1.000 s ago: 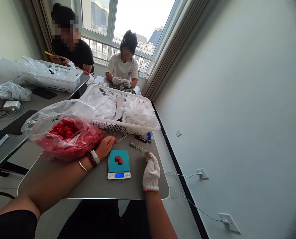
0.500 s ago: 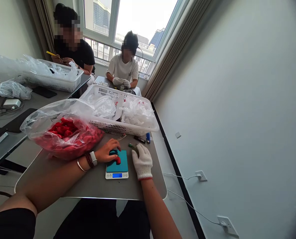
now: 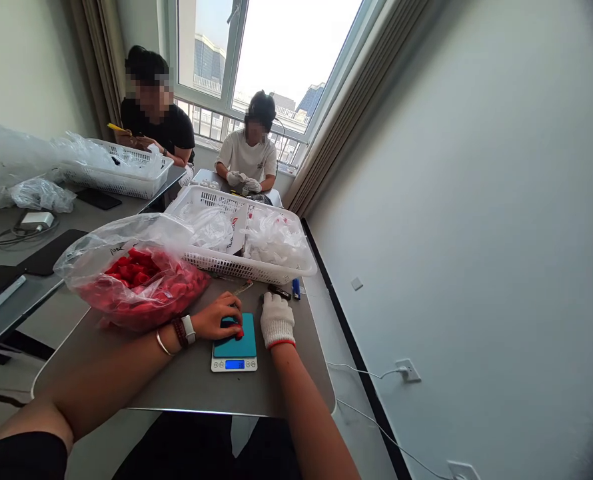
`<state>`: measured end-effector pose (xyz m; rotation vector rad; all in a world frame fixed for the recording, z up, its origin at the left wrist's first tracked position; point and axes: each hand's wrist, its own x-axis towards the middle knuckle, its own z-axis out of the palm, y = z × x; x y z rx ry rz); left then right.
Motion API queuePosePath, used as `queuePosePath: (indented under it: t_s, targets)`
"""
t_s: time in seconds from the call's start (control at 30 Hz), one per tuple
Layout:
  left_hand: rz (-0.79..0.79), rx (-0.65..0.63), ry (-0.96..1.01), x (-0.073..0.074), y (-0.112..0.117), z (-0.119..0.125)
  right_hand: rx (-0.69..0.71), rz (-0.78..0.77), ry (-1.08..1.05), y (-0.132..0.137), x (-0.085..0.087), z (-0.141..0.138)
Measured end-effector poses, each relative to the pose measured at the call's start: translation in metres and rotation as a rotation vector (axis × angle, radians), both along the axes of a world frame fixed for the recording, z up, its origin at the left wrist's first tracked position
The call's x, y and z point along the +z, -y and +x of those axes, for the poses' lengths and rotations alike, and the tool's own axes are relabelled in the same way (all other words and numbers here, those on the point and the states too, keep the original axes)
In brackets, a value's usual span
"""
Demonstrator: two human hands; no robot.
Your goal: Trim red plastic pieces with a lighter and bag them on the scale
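A small digital scale with a teal top and a lit blue display sits on the grey table in front of me. My bare left hand reaches over its far edge, fingers curled round a small red piece on the pan. My right hand, in a white knit glove, rests just right of the scale with its fingers bent down; what it holds, if anything, is hidden. A clear bag of red pieces lies left of my left wrist.
A white basket of clear plastic bags stands behind the scale. A dark pen-like object and a blue lighter lie near it. Two other people sit at the far tables by the window. A second basket stands on the left table.
My left hand moved from the bag's edge onto the scale and closed on the red piece. My gloved right hand drew in from the green pen-like object to beside the scale.
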<state>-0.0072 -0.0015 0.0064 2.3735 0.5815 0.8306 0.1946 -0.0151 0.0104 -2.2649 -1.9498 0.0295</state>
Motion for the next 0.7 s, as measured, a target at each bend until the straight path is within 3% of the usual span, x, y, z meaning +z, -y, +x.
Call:
queuePosePath:
  t_s: [0.23, 0.37, 0.5, 0.7]
  targets:
    - [0.046, 0.157, 0.113, -0.007, -0.003, 0.0, -0.085, 0.068, -0.205, -0.003, -0.003, 0.0]
    - [0.036, 0.232, 0.132, -0.008, -0.004, 0.0, -0.074, 0.271, -0.622, 0.0, -0.017, 0.0]
    - [0.031, 0.274, 0.124, -0.011, -0.006, 0.0, 0.021, 0.428, -0.774, 0.004, -0.029, -0.008]
    - [-0.004, 0.282, 0.123, -0.016, -0.008, 0.0, 0.007, 0.423, -1.041, -0.001, -0.041, -0.007]
